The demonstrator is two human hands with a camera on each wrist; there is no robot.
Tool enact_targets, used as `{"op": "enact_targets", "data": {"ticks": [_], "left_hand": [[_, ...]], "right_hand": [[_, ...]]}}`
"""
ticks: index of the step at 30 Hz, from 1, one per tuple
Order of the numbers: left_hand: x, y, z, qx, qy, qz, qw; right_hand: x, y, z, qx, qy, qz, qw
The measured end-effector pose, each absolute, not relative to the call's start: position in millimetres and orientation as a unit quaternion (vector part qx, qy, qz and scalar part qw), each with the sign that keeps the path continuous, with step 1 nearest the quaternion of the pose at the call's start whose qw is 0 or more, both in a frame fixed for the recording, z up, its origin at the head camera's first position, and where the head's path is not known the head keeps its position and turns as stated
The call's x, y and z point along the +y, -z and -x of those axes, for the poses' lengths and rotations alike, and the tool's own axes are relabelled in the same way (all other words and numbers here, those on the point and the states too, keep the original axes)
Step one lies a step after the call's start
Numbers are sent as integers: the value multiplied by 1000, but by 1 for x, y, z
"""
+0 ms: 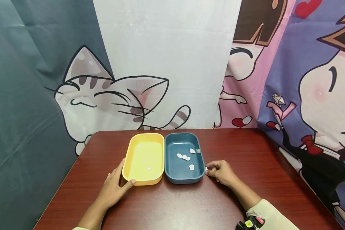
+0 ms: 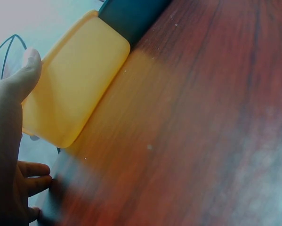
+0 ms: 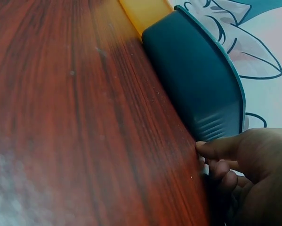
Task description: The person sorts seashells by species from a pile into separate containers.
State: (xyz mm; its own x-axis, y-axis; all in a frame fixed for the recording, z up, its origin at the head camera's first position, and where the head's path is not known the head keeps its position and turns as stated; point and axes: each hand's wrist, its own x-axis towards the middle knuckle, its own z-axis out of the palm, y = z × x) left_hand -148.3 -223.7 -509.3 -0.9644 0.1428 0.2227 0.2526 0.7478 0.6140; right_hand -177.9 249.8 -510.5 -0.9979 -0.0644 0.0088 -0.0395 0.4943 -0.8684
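Note:
A yellow plastic bin [image 1: 143, 153] and a dark blue bin [image 1: 184, 181] stand side by side. My left hand [image 1: 112, 188] rests at the yellow bin's near left corner, thumb on the front and fingers fairly straight along the left side. Beside the blue bin's right wall, my right hand [image 1: 222, 172] pinches a small white piece [image 1: 206, 168] between thumb and fingers, mostly hidden by them. Several small white pieces [image 1: 191, 167] lie inside the blue bin. A single small whitish piece [image 1: 149, 168] lies in the yellow one. Their exact kind is too small to tell.
Both bins stand on a reddish-brown wooden table [image 1: 178, 207], toward its far edge. Behind the table hangs a printed cloth [image 1: 172, 64] with a cartoon cat and figures. Near my right sleeve, a small black device [image 1: 250, 222] is worn at the wrist.

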Motion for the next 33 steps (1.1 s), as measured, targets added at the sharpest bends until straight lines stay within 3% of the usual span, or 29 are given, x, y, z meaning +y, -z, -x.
{"op": "enact_targets", "data": {"ticks": [33], "left_hand": [[-225, 512, 149, -933, 337, 101, 73]], "right_hand": [[251, 512, 177, 864, 502, 35, -18]]}}
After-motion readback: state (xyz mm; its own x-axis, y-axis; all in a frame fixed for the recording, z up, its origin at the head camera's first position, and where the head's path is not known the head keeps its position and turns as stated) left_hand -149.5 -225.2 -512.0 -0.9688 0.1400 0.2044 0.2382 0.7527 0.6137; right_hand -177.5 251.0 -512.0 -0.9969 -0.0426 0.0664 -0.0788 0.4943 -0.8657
